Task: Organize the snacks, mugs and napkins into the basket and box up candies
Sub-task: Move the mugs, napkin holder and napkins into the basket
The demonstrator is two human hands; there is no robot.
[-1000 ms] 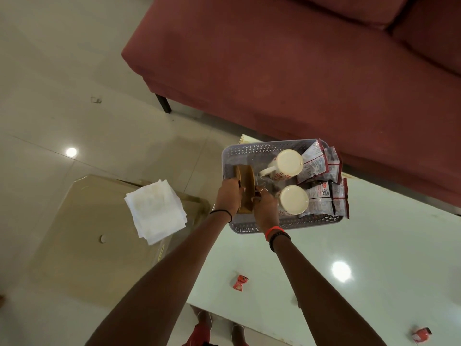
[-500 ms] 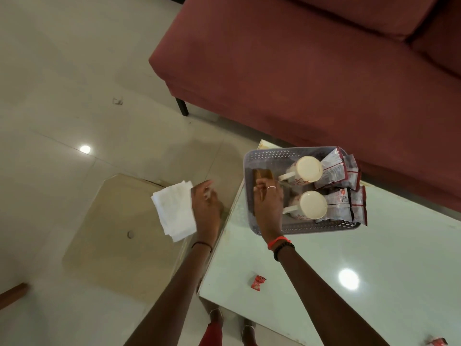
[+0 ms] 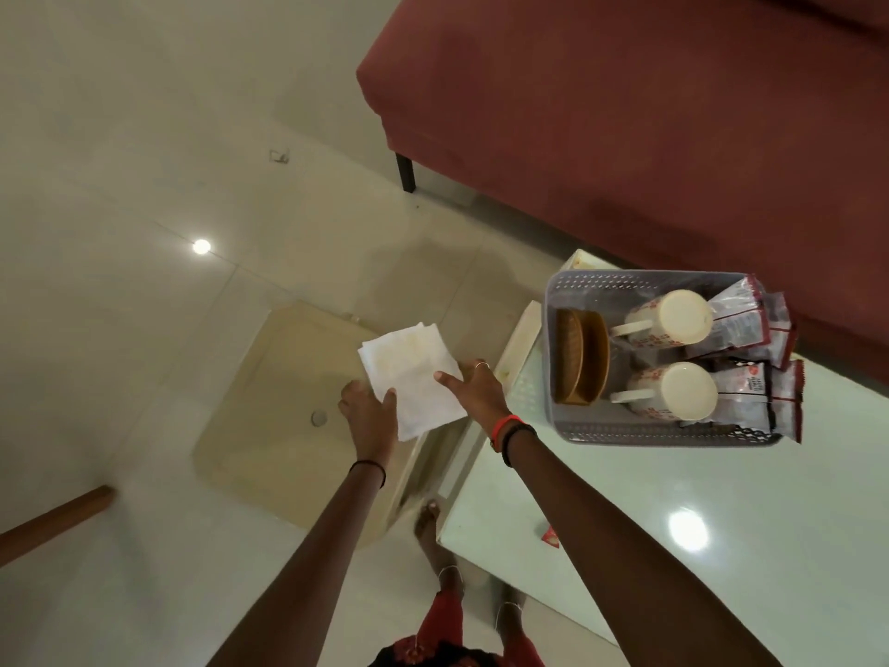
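White napkins [image 3: 409, 373] are pinched by the left hand [image 3: 370, 418] and right hand [image 3: 476, 392], one each side; better lift the stack level, held firmly, into the basket [image 3: 625, 280].

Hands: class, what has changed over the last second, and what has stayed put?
Both hands left the basket and moved left to the napkins, left hand first, then right hand; both now grip them. Mugs and snacks stayed in the basket.
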